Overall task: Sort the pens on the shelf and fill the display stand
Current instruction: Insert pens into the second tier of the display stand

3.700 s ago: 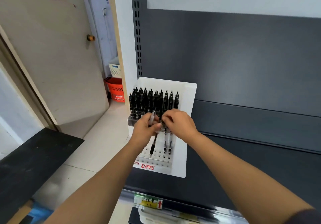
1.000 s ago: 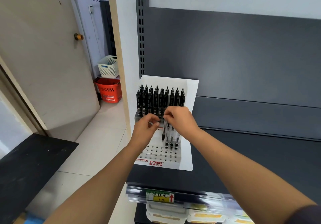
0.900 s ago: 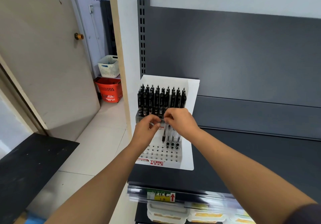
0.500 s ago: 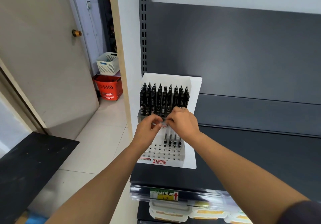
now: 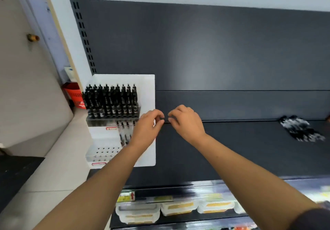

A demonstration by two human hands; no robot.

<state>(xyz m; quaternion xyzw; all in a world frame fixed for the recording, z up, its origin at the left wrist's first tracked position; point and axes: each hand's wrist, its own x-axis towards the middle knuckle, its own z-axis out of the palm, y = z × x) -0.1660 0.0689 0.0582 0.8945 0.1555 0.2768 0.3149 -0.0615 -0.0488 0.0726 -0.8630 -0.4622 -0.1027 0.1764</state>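
Pens (image 5: pixel 110 101) pack stand (image 5: pixel 146 86) at shelf (image 5: pixel 232 149) left edge; loose pile (image 5: pixel 300 129) far right.
Left hand (image 5: pixel 148 126), right hand (image 5: pixel 185 122) by stand's right edge, fingers curled, tips nearly touching; grip unclear.

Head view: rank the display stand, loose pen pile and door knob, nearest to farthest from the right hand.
1. Display stand, just left of the right hand.
2. Loose pen pile, far right on the shelf.
3. Door knob, upper left, well off the shelf.

A shop: dark metal retail shelving (image 5: pixel 232 51) fills the frame, with a price label (image 5: pixel 125 196) at lower centre and a white pen display stand (image 5: pixel 148 90) at left.
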